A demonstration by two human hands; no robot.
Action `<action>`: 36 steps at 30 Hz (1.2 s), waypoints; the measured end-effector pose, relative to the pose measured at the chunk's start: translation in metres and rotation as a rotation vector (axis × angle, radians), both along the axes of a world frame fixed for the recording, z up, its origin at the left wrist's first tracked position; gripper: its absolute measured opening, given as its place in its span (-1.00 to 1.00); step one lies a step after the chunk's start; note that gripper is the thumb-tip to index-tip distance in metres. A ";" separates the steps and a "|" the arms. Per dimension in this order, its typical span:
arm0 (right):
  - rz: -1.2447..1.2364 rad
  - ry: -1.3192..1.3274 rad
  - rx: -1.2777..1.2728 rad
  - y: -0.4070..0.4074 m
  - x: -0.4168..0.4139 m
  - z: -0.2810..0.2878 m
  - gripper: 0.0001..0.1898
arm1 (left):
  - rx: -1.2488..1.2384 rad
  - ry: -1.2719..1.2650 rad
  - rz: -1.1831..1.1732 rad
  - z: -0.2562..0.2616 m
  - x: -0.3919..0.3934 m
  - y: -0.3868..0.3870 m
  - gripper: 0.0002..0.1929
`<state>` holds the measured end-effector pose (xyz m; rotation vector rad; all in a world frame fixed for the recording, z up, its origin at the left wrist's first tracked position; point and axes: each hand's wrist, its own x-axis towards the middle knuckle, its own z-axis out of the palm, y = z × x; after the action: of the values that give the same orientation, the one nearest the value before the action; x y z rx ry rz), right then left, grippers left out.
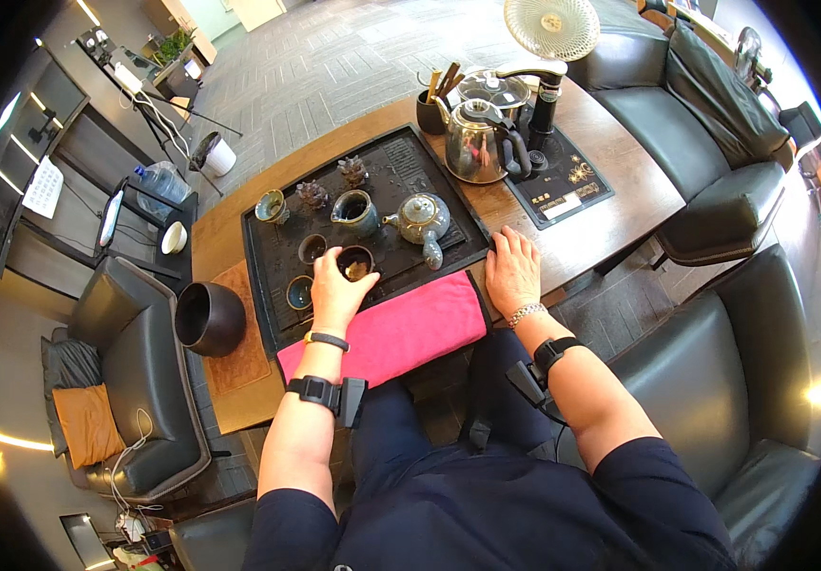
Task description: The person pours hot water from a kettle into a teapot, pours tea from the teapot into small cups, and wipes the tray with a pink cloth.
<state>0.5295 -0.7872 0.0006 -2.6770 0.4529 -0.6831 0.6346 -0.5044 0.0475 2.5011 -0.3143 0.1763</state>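
Note:
My left hand (339, 294) is over the front of a black tea tray (425, 271), thumb and fingers spread on either side of a dark teacup (357, 263). Something yellowish-brown shows inside that cup. A small brown cup (312, 248) and a bluish cup (300, 292) stand close by on the left. Behind them are a glazed pitcher (355, 213) and a side-handled teapot (421, 220). My right hand (514, 275) holds nothing and rests palm down on the wooden table (639, 171), by the tray's right corner. Between my arms lies a folded pink towel (410, 328).
A steel kettle (475, 146) and a glass-lidded pot (494, 87) stand back right, near a black water spout (544, 103). A holder with wooden tools (430, 113) is beside them. A footed cup (272, 206) and two small figurines (352, 171) occupy the tray's rear. Left sits a dark bowl (211, 319).

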 end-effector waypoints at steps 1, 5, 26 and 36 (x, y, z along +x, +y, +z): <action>0.011 -0.002 0.010 0.002 0.000 0.000 -0.61 | -0.048 -0.079 0.009 0.001 0.002 0.004 -0.21; 0.006 -0.004 -0.006 -0.001 0.001 -0.001 -0.60 | -0.203 -0.095 -0.009 0.034 0.021 0.009 -0.21; 0.007 -0.036 0.008 -0.001 0.000 0.000 -0.61 | 0.284 -0.377 -0.181 0.074 0.093 -0.026 -0.24; 0.008 -0.018 0.017 -0.002 -0.001 0.000 -0.61 | 0.549 -0.644 -0.354 0.117 0.070 -0.037 -0.14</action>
<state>0.5289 -0.7892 0.0005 -2.6530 0.4405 -0.6970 0.7048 -0.5416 0.1644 2.7876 -1.1950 0.8498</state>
